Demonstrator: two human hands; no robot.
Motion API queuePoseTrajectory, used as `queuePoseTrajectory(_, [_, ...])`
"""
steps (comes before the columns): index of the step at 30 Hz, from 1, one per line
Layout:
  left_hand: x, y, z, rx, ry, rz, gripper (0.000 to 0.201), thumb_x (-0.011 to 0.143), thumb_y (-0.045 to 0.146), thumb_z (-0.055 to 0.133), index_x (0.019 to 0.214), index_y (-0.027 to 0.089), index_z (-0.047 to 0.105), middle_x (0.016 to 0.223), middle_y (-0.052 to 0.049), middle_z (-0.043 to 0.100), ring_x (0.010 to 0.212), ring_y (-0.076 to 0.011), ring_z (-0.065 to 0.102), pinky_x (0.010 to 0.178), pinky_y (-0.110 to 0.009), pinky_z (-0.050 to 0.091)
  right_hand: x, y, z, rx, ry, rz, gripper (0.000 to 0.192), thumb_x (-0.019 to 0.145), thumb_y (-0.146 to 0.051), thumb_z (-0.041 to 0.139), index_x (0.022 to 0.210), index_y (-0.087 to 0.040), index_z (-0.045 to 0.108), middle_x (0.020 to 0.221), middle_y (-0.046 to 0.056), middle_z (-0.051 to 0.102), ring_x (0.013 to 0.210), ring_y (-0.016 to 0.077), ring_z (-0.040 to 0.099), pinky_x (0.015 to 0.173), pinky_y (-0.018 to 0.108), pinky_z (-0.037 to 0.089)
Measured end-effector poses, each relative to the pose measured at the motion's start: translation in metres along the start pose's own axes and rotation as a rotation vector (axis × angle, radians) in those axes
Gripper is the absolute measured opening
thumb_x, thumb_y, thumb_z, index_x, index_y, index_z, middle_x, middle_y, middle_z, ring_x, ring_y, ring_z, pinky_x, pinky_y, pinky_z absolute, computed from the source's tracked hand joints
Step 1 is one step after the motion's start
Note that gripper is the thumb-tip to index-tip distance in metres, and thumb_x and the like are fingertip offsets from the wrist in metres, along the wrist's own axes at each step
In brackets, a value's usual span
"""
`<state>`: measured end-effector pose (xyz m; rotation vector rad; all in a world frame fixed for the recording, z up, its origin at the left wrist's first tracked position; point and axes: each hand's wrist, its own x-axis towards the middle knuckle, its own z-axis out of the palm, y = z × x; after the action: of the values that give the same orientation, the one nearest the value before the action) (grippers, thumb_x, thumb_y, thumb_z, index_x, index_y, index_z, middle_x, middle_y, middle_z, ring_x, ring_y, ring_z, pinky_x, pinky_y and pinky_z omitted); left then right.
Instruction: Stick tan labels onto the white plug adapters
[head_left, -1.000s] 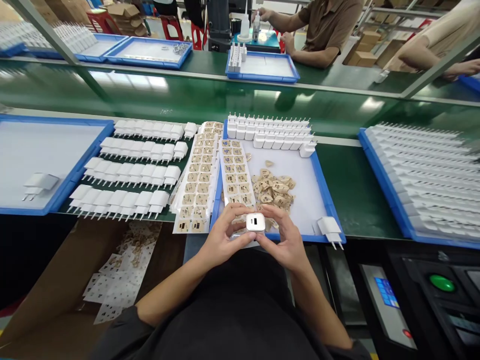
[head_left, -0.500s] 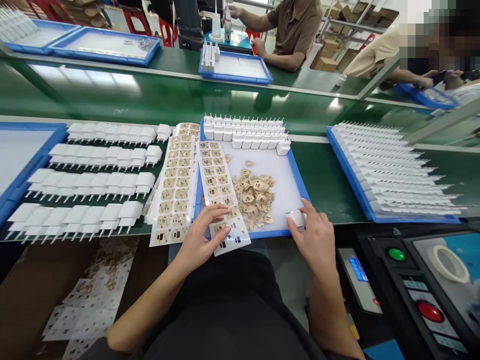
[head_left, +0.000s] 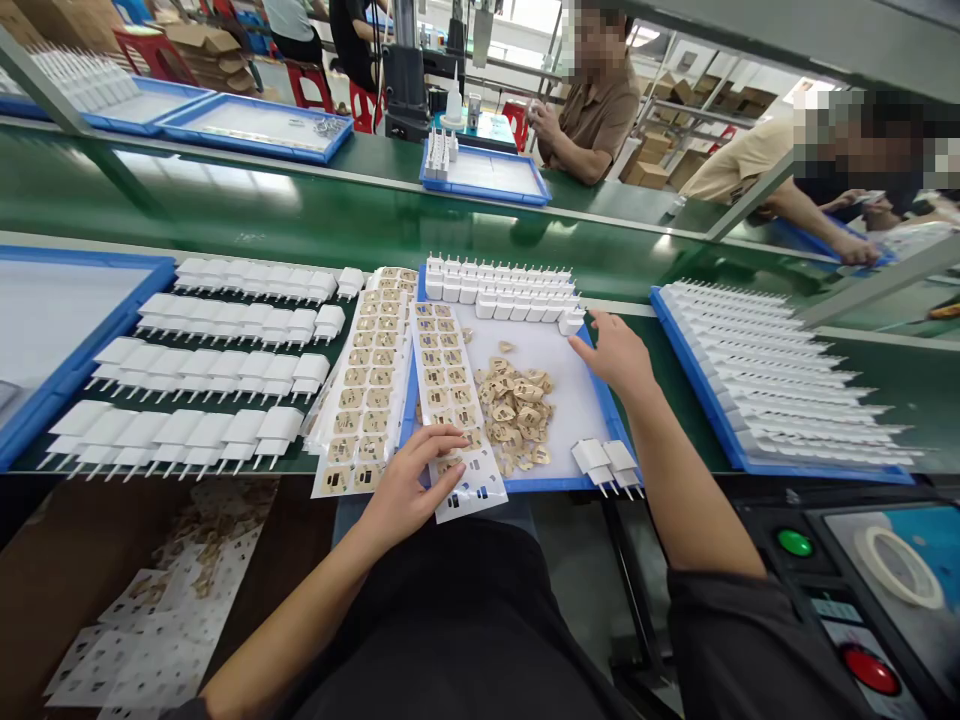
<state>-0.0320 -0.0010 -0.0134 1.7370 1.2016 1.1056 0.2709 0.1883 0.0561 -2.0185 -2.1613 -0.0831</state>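
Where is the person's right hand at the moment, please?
In the head view, the right hand reaches right of centre, at the end of the charger rows in the blue tray.

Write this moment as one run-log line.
left hand: on sticker sheet | right hand: reaching white chargers | blue tray: two chargers at corner
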Motion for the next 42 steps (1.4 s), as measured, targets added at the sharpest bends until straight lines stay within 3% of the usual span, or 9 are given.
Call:
queuePoseTrajectory(4, [0.000,-0.002,-0.001,0.005,0.022,0.015,0.023,0.098,0.032,0.058,0.117,0.022,0.068,0.128,-0.013,0.064,0.118,-0.0247,0.064,0.096,-0.040,0.058,0.055,-0.007,0.012,-0.034,-0.095,0.176,0.057,0.092,-0.051,0.060,0.127,-0.007,0.058,0.130,0.026,0.064,0.117,0.0378,0.062,0.088,0.041,0.049])
queuePoseTrajectory(8, [0.000,-0.001,-0.001,0.029,0.041,0.032,0.021,0.098,0.030,0.058,0.115,0.022,0.069,0.125,-0.012,0.067,0.118,-0.0250,0.065,0.099,-0.041,0.056,0.058,-0.009,0.018,-0.015,-0.099,0.186,0.047,0.088,-0.040,0.064,0.118,-0.005,0.060,0.116,0.028,0.069,0.108,0.0381,0.066,0.084,0.043,0.051])
queuePoseTrajectory(12, [0.000,0.000,-0.001,0.020,0.069,0.052,0.020,0.097,0.030,0.059,0.110,0.022,0.071,0.119,-0.012,0.070,0.115,-0.0249,0.066,0.101,-0.042,0.054,0.018,-0.012,-0.002,0.121,-0.097,0.053,0.036,0.084,-0.036,0.067,0.113,-0.016,0.061,0.105,0.014,0.075,0.097,0.0292,0.071,0.082,0.038,0.054])
queuePoseTrajectory(16, [0.001,0.006,0.000,-0.046,0.069,0.063,0.024,0.099,0.032,0.056,0.108,0.022,0.076,0.113,-0.011,0.072,0.110,-0.0236,0.068,0.098,-0.040,0.054,-0.063,-0.037,-0.023,0.605,0.036,-0.264,0.038,0.084,-0.042,0.072,0.114,-0.022,0.060,0.112,0.009,0.073,0.095,0.0244,0.072,0.083,0.038,0.059])
queuePoseTrajectory(22, [0.005,0.019,0.003,-0.237,-0.049,-0.058,0.054,0.096,0.063,0.053,0.117,0.018,0.073,0.109,-0.012,0.076,0.100,-0.0268,0.070,0.090,-0.039,0.056,-0.158,-0.100,0.000,0.856,0.239,-0.422,0.041,0.087,-0.026,0.073,0.123,-0.027,0.054,0.118,0.009,0.070,0.113,0.0272,0.068,0.096,0.046,0.058])
queuePoseTrajectory(26, [0.001,0.010,0.001,-0.464,0.061,-0.263,0.063,0.087,0.071,0.059,0.112,0.015,0.070,0.098,-0.010,0.077,0.089,-0.0259,0.072,0.080,-0.035,0.058,-0.169,-0.119,0.017,0.853,0.182,-0.622,0.046,0.088,-0.023,0.072,0.130,-0.027,0.054,0.126,0.012,0.068,0.119,0.0290,0.065,0.099,0.050,0.056])
queuePoseTrajectory(30, [-0.006,0.001,-0.017,-0.365,0.172,-0.284,0.050,0.094,0.061,0.057,0.116,0.017,0.066,0.108,-0.010,0.076,0.099,-0.0263,0.071,0.088,-0.036,0.055,-0.164,-0.113,0.026,0.778,0.095,-0.583,0.024,0.096,-0.018,0.059,0.118,-0.028,0.066,0.108,0.006,0.074,0.106,0.0255,0.066,0.094,0.047,0.055])
queuePoseTrajectory(36, [-0.007,0.010,-0.029,0.010,0.046,-0.246,0.041,0.098,0.053,0.046,0.111,0.017,0.064,0.102,-0.009,0.072,0.095,-0.0265,0.068,0.086,-0.037,0.052,-0.172,-0.112,0.050,0.495,0.041,-0.502,0.023,0.096,-0.038,0.065,0.113,-0.023,0.072,0.105,0.009,0.072,0.101,0.0292,0.064,0.087,0.047,0.051])
queuePoseTrajectory(42, [-0.004,0.015,-0.019,0.174,-0.038,-0.199,0.040,0.096,0.054,0.045,0.102,0.018,0.061,0.092,-0.008,0.069,0.083,-0.0254,0.064,0.075,-0.034,0.049,-0.185,-0.104,0.043,0.525,-0.087,-0.547,0.032,0.094,-0.036,0.067,0.124,-0.025,0.067,0.108,0.010,0.068,0.103,0.0292,0.062,0.087,0.047,0.051])
